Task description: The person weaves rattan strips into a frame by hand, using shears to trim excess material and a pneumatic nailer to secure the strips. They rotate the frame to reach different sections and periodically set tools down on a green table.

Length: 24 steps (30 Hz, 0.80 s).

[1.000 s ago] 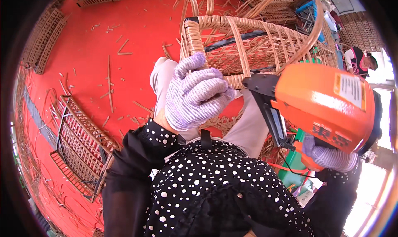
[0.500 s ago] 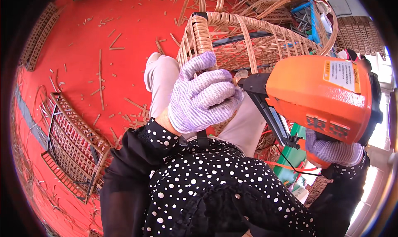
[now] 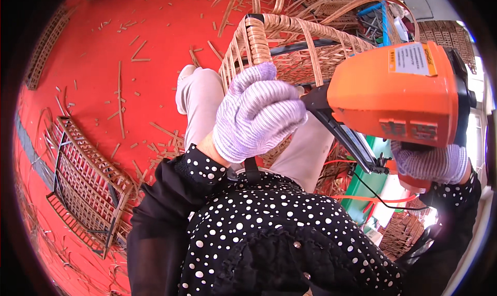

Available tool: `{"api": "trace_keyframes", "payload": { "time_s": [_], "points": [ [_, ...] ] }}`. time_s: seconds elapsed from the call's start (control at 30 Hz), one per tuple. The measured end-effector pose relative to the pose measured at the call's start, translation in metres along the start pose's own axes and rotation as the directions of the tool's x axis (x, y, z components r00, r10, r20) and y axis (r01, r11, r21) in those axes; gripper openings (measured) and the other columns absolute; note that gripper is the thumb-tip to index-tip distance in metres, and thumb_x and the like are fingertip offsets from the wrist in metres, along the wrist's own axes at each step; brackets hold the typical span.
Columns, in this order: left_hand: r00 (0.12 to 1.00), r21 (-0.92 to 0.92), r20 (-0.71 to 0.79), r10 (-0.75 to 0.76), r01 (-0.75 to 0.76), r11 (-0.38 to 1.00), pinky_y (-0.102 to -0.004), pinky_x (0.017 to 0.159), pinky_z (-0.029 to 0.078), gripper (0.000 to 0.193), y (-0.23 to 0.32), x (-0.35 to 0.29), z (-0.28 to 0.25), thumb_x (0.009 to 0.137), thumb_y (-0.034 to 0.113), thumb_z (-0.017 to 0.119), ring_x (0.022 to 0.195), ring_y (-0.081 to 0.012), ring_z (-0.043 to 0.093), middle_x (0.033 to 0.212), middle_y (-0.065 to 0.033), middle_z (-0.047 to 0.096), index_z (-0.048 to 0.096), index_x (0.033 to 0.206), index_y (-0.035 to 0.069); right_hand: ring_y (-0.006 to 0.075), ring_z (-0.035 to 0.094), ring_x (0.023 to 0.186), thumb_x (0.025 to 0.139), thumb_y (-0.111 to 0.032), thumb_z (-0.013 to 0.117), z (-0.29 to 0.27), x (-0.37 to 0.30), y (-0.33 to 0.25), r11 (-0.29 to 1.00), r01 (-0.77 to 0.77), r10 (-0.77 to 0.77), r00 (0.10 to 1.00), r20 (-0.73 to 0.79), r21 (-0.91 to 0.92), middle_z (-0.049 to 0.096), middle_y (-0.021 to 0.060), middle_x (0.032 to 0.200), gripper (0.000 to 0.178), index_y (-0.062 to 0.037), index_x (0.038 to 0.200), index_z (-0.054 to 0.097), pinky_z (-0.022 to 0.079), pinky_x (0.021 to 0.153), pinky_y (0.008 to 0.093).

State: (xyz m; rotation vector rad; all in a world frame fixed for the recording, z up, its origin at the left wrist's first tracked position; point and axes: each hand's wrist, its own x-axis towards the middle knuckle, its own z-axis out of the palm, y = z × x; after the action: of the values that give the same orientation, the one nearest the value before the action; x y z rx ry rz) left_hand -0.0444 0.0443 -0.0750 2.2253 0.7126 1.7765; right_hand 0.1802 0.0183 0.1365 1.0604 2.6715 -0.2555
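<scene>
A woven basket of tan strips on a dark metal frame stands in front of my knees. My left hand, in a pale lilac knit glove, is closed around its wrapped rim near a corner. In my right hand, gloved alike, is the grip of an orange nail gun. The gun's black nose points left, close beside my left fingertips. Whether the nose touches the basket is hidden behind those fingers. Below the gun body slants its long dark magazine.
Another woven panel on a dark frame lies on the red floor at left, among scattered strip offcuts. More woven pieces are stacked at the far right. An orange hose and a green box sit below the gun.
The nail gun and my right hand have shifted upward, and the gun's rear has tilted up a little. My left hand keeps its hold on the basket rim.
</scene>
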Motion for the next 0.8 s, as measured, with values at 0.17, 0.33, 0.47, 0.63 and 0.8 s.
{"api": "trace_keyframes", "payload": {
  "time_s": [0.17,0.33,0.47,0.63,0.8],
  "points": [
    [0.994,0.100,-0.037,-0.100,0.103,0.990,-0.0423,0.094,0.035,0.040,0.009,0.009,0.000,0.062,0.021,0.074,0.100,-0.0211,0.054,0.099,-0.0024,0.059,0.060,0.098,0.013,0.0184,0.060,0.085,0.075,-0.011,0.063,0.002,-0.002,-0.008,0.997,-0.006,0.007,1.000,-0.015,0.072,0.059,0.0071,0.088,0.032,-0.0029,0.105,0.055,0.050,0.076,0.0306],
    [0.988,0.339,0.147,-0.051,-0.002,0.941,-0.0430,0.101,0.026,0.039,0.001,0.013,-0.005,0.059,0.037,0.077,0.106,-0.0219,0.051,0.096,0.0005,0.059,0.062,0.088,0.015,0.0152,0.062,0.072,0.075,-0.009,0.065,0.026,-0.012,-0.023,0.482,-0.452,0.535,0.830,0.156,0.751,0.064,0.0056,0.080,0.021,-0.0047,0.095,0.062,0.050,0.068,0.0293],
    [0.953,0.339,0.301,-0.031,-0.077,0.938,-0.0423,0.097,0.030,0.037,0.005,0.028,-0.017,0.059,0.038,0.075,0.096,-0.0213,0.054,0.085,-0.0014,0.059,0.062,0.080,0.011,0.0113,0.056,0.077,0.069,-0.005,0.066,0.046,-0.061,-0.030,-0.008,-0.518,0.722,0.589,0.363,0.855,0.059,0.0043,0.085,0.044,0.0004,0.110,0.053,0.047,0.066,0.0250],
    [0.823,0.300,0.568,-0.009,-0.197,0.934,-0.0399,0.091,0.033,0.038,0.009,0.058,-0.024,0.067,0.043,0.067,0.083,-0.0233,0.054,0.074,-0.0047,0.056,0.060,0.076,0.007,0.0149,0.053,0.051,0.070,-0.021,0.058,0.096,-0.145,-0.026,0.071,-0.350,0.894,0.437,0.096,0.934,0.054,0.0050,0.058,0.025,0.0009,0.082,0.055,0.044,0.051,0.0262],
    [0.822,0.220,0.568,-0.045,-0.098,0.971,-0.0423,0.099,0.028,0.023,0.001,0.058,-0.001,0.080,0.027,0.060,0.081,-0.0250,0.054,0.073,-0.0071,0.057,0.061,0.073,0.005,0.0142,0.054,0.048,0.067,-0.012,0.066,0.215,-0.243,0.034,-0.135,-0.461,0.991,-0.059,0.122,0.877,0.054,0.0039,0.061,0.023,-0.0027,0.085,0.055,0.045,0.044,0.0302]
  ]
}}
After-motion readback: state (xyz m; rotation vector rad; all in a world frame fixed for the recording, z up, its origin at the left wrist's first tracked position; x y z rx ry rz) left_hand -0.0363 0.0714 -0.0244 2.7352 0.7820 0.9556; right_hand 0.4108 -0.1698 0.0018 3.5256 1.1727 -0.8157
